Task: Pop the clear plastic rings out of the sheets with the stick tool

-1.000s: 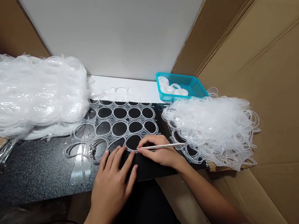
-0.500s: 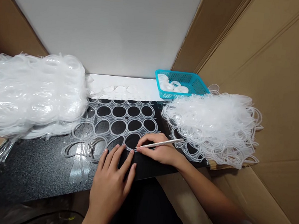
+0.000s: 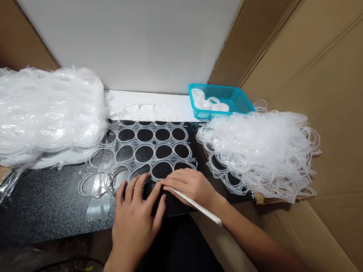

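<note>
A clear sheet of joined rings (image 3: pixel 144 154) lies flat on the dark speckled worktop (image 3: pixel 49 201). My left hand (image 3: pixel 136 218) rests with fingers spread over the sheet's near edge. Close to its index finger, my right hand (image 3: pixel 192 187) is closed on a thin white stick (image 3: pixel 198 206), whose rear end points toward me and to the right. Its fingertips are at the near edge of the sheet, beside one ring. The tip of the stick is hidden by my fingers.
A tall stack of clear ring sheets (image 3: pixel 39 115) stands at left. On the right lies a loose heap of similar sheets (image 3: pixel 261 149). Behind it, a turquoise basket (image 3: pixel 200 113) holds several white rings. Cardboard (image 3: pixel 335 105) walls the right side, and a white panel (image 3: pixel 131 30) rises behind.
My right hand has rolled over, swinging the stick's rear end down toward me. The left hand has barely moved and keeps its place on the sheet.
</note>
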`<state>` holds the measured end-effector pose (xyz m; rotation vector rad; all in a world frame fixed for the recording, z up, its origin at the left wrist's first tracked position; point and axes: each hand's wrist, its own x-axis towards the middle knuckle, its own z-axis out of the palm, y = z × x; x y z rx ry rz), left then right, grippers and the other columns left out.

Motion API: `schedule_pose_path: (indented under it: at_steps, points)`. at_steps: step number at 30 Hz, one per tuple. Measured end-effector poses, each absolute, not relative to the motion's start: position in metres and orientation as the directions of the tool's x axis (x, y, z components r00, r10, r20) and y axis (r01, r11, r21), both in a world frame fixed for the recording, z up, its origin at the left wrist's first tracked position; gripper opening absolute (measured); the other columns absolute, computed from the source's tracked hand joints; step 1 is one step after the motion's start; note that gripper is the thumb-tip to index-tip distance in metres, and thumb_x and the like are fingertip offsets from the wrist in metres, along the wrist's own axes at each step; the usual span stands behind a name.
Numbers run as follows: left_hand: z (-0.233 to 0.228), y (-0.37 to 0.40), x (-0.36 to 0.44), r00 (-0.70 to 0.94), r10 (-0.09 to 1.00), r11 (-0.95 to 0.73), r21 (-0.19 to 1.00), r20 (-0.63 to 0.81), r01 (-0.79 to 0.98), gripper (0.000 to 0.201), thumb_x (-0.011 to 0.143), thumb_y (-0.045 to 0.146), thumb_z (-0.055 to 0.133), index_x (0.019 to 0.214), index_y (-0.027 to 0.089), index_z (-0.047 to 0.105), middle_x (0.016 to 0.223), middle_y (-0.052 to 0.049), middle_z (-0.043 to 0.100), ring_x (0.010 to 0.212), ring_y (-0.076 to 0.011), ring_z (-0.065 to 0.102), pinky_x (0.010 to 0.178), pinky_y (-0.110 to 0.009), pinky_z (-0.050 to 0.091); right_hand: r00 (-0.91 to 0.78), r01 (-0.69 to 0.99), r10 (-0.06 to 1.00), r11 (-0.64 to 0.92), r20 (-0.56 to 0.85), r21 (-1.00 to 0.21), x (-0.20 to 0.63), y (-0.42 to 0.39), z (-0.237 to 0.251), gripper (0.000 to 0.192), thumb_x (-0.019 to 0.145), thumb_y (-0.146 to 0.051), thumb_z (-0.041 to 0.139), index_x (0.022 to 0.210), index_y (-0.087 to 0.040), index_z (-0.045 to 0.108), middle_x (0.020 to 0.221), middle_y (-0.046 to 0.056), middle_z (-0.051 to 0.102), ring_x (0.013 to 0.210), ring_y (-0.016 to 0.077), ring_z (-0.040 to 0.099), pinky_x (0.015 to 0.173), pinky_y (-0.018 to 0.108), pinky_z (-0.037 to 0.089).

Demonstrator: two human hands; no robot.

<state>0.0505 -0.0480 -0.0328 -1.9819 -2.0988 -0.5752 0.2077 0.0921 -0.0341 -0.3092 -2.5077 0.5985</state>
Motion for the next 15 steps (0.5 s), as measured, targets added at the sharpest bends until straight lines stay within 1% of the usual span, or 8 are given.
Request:
schedule_pose_path:
  at_steps: [3,5,7,10,12,15]
  points:
    - [-0.034,-0.051,0.051,-0.063,0.907,0.014,0.12,0.416,0.993,0.037,0.099,0.027,0.059,0.134,0.026,0.07,0.139,-0.017,0.062,0.128,-0.0374,0.057,0.114,-0.069,0.039,-0.777,0.157,0.511,0.723,0.368,-0.673,0.208,0.09,-0.029,0.013,0.102,-0.03,0.065,0.105,-0.023,0.076,0.103,0.005,0.081,0.096,0.0207,0.075,0.089,0.034,0.055]
    - [-0.034,-0.053,0.051,-0.06,0.904,0.015,0.108,0.424,0.994,0.038,0.099,0.026,0.06,0.135,0.027,0.07,0.138,-0.017,0.063,0.127,-0.0374,0.058,0.113,-0.07,0.038,-0.757,0.196,0.596,0.599,0.269,-0.776,0.209,0.092,-0.024,0.01,0.099,-0.03,0.07,0.098,-0.024,0.077,0.098,0.003,0.081,0.092,0.0192,0.075,0.087,0.032,0.056]
    - [-0.035,-0.054,0.052,-0.061,0.903,0.019,0.102,0.424,0.995,0.039,0.098,0.025,0.06,0.136,0.027,0.07,0.137,-0.017,0.063,0.126,-0.0379,0.058,0.112,-0.07,0.039,-0.76,0.224,0.624,0.514,0.182,-0.828,0.209,0.095,-0.02,0.009,0.097,-0.029,0.072,0.096,-0.025,0.079,0.097,0.001,0.081,0.091,0.0185,0.075,0.085,0.03,0.055]
    - [-0.034,-0.054,0.054,-0.074,0.905,0.032,0.105,0.42,0.994,0.039,0.098,0.026,0.06,0.135,0.025,0.071,0.136,-0.018,0.063,0.125,-0.0383,0.058,0.112,-0.07,0.039,-0.764,0.252,0.634,0.46,0.116,-0.852,0.209,0.099,-0.017,0.008,0.095,-0.029,0.073,0.095,-0.026,0.08,0.096,0.0,0.082,0.089,0.0182,0.076,0.083,0.03,0.054]
    - [-0.033,-0.053,0.056,-0.093,0.907,0.053,0.109,0.41,0.993,0.037,0.098,0.027,0.059,0.132,0.023,0.072,0.135,-0.019,0.063,0.125,-0.0385,0.057,0.113,-0.07,0.038,-0.766,0.255,0.634,0.454,0.108,-0.854,0.21,0.1,-0.017,0.008,0.095,-0.029,0.073,0.095,-0.026,0.081,0.095,0.0,0.082,0.088,0.018,0.076,0.082,0.029,0.053]
    - [-0.031,-0.051,0.057,-0.122,0.914,0.081,0.12,0.387,0.989,0.035,0.098,0.028,0.058,0.129,0.022,0.073,0.134,-0.019,0.063,0.125,-0.0385,0.057,0.114,-0.071,0.038,-0.767,0.247,0.629,0.474,0.129,-0.845,0.211,0.099,-0.018,0.009,0.095,-0.028,0.073,0.096,-0.025,0.081,0.099,0.0,0.082,0.092,0.019,0.076,0.086,0.03,0.053]
